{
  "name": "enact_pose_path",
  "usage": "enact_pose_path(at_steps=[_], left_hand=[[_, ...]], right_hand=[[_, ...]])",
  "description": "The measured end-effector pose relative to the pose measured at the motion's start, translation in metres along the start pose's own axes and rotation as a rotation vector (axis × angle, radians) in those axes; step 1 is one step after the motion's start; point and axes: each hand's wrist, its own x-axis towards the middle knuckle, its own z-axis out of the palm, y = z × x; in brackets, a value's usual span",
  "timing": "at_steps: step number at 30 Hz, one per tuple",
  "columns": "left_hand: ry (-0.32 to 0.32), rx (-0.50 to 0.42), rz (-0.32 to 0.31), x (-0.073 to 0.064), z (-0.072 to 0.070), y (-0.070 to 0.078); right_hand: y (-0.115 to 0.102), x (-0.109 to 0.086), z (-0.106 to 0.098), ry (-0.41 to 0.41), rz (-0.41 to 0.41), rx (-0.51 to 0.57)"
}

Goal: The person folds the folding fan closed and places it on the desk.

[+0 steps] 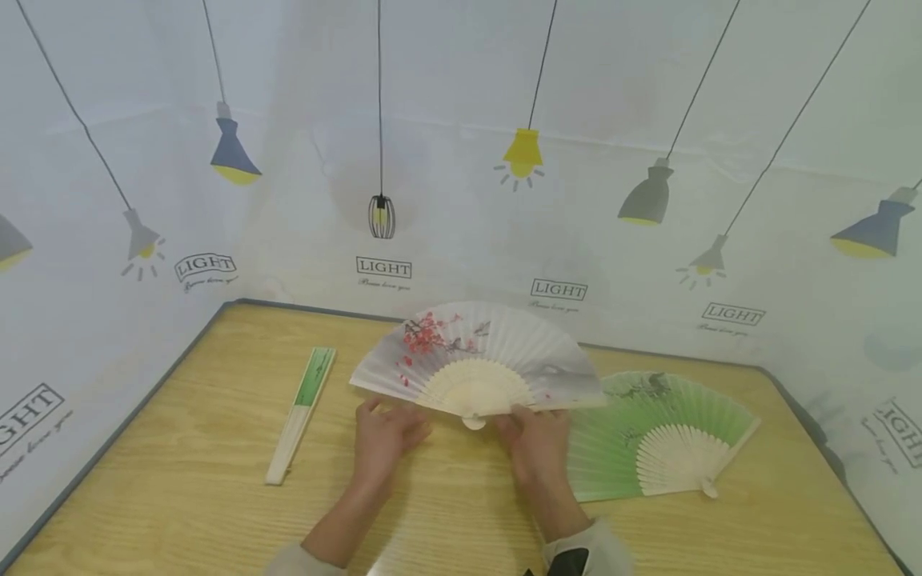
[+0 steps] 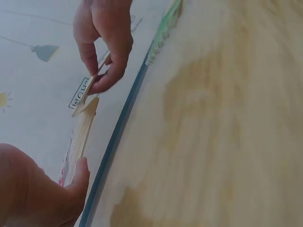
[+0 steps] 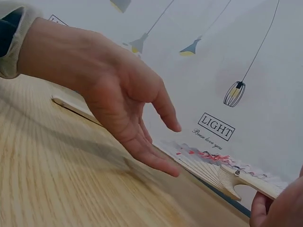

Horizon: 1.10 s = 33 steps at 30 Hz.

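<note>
A spread white-grey folding fan [image 1: 497, 336] with red blossoms and pale wooden ribs faces me, its pivot toward me. My right hand [image 1: 536, 440] pinches its right end stick between thumb and fingers; the left wrist view shows this grip of the right hand [image 2: 106, 42] from the side. Close to the fan's left end is my left hand [image 1: 385, 440]. In the right wrist view, this left hand [image 3: 125, 99] has thumb and fingers extended and spread apart, fingertips near the ribs [image 3: 213, 177]. Part of the right hand [image 3: 281, 208] shows at that view's lower right corner.
On the wooden table [image 1: 446, 512], a folded fan with a green top [image 1: 302, 412] lies at the left. A spread green fan [image 1: 677, 432] lies at the right, partly behind the right hand. White wall sheeting [image 1: 461, 200] printed with lamps encloses the table's back and sides.
</note>
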Motion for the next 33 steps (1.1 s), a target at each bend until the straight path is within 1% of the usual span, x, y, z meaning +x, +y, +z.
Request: enact_pose_path(at_steps=[2,3,4,7,10,12,14,17,20,28,33], left_hand=[[0.009,-0.076,-0.005,0.001,0.003,0.001],[0.011,-0.109,-0.005,0.001,0.005,0.001],[0.019,-0.13,0.0,0.002,0.006,0.001],[0.049,-0.168,0.031,0.005,0.01,0.001],[0.093,-0.166,0.062,0.008,0.011,-0.001],[0.115,-0.161,0.07,0.01,0.01,-0.003],[0.125,-0.155,0.075,0.012,0.01,-0.005],[0.13,-0.144,0.076,0.014,0.008,-0.007],[0.127,-0.132,0.077,0.016,0.007,-0.008],[0.092,-0.128,0.058,0.018,0.003,-0.004],[0.076,-0.137,0.043,0.018,0.0,-0.002]], right_hand=[[0.001,-0.003,0.003,-0.022,-0.008,0.012],[0.002,-0.004,0.004,-0.028,0.024,0.119],[0.002,-0.005,0.005,-0.037,0.028,0.132],[0.002,-0.007,0.005,-0.072,0.027,0.125],[0.002,-0.01,0.004,-0.085,0.012,0.097],[0.003,-0.011,0.005,-0.079,0.001,0.112],[0.005,-0.013,0.005,-0.059,0.0,0.106],[0.007,-0.015,0.006,-0.023,0.018,0.121],[0.009,-0.016,0.007,-0.007,0.037,0.105],[0.012,-0.014,0.006,-0.041,0.059,0.041],[0.012,-0.013,0.007,-0.057,0.081,0.027]])
